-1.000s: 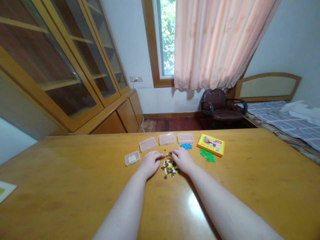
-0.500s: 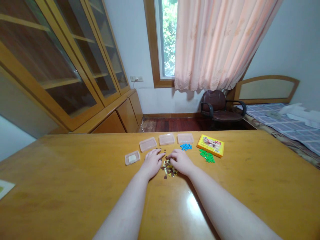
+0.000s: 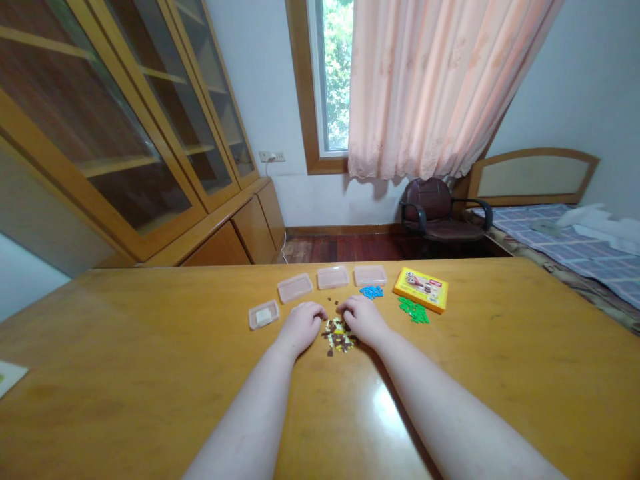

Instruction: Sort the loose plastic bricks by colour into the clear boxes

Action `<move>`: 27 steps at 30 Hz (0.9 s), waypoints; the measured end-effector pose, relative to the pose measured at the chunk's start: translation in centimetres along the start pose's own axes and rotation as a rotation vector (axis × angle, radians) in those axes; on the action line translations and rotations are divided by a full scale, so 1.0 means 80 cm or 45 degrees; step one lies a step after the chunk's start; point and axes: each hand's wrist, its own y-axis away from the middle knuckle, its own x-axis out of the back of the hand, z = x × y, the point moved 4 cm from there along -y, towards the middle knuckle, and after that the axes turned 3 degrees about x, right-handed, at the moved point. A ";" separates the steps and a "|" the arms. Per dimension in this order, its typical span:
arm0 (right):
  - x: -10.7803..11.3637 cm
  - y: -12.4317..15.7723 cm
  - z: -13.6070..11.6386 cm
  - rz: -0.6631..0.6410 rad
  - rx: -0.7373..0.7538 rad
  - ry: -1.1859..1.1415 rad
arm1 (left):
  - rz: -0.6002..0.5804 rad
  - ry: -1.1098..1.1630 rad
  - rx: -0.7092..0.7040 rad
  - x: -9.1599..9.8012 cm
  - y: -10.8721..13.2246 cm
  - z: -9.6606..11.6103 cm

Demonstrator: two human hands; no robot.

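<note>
A loose pile of small brown, cream and yellow building bricks [image 3: 339, 337] lies on the table between my hands. Left of the pile, my left hand [image 3: 301, 325] rests with its fingers curled together, the tips at the pile's edge. My right hand [image 3: 364, 320] bends over the upper right side of the pile, fingers drawn in towards the thumb. Whatever either hand may hold is too small or hidden to make out. Two small brown bricks [image 3: 337, 303] lie apart, just beyond the pile. Blue bricks [image 3: 371, 292] and green bricks [image 3: 414, 311] form separate heaps to the right.
Three clear plastic trays [image 3: 333, 277] line the far side of the table [image 3: 150, 373]. A smaller tray [image 3: 263, 315] with a white item inside sits to the left. The yellow box [image 3: 421, 289] lies behind the green bricks. Beyond the table stands an office chair [image 3: 433, 210].
My left hand has drawn its spread fingers in and back from the far side of the pile. My right fingers have shifted slightly, baring more of the pile and the two brown bricks.
</note>
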 end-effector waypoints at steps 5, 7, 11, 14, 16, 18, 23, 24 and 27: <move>0.001 0.003 -0.005 -0.022 0.010 0.111 | -0.105 0.100 0.044 0.000 0.003 0.004; 0.002 0.003 -0.004 -0.009 -0.011 0.107 | -0.160 0.126 0.037 0.001 0.005 0.006; 0.004 0.000 0.001 0.065 -0.077 -0.035 | -0.173 0.117 -0.007 0.004 0.008 0.008; 0.004 0.001 0.005 0.053 -0.156 -0.175 | -0.153 0.109 -0.016 0.004 0.008 0.009; 0.003 0.002 0.004 0.018 -0.178 -0.214 | -0.161 0.085 -0.018 0.001 0.007 0.009; 0.003 0.003 0.002 -0.002 -0.153 -0.204 | -0.159 0.046 0.000 -0.001 0.006 0.008; 0.003 0.004 -0.001 -0.021 -0.100 -0.102 | -0.098 0.039 0.059 -0.001 0.004 0.006; 0.003 0.004 0.000 -0.025 -0.110 -0.081 | -0.099 0.062 0.053 -0.001 0.005 0.006; 0.002 0.004 0.001 -0.057 -0.118 -0.091 | -0.127 0.108 0.018 -0.002 0.006 0.007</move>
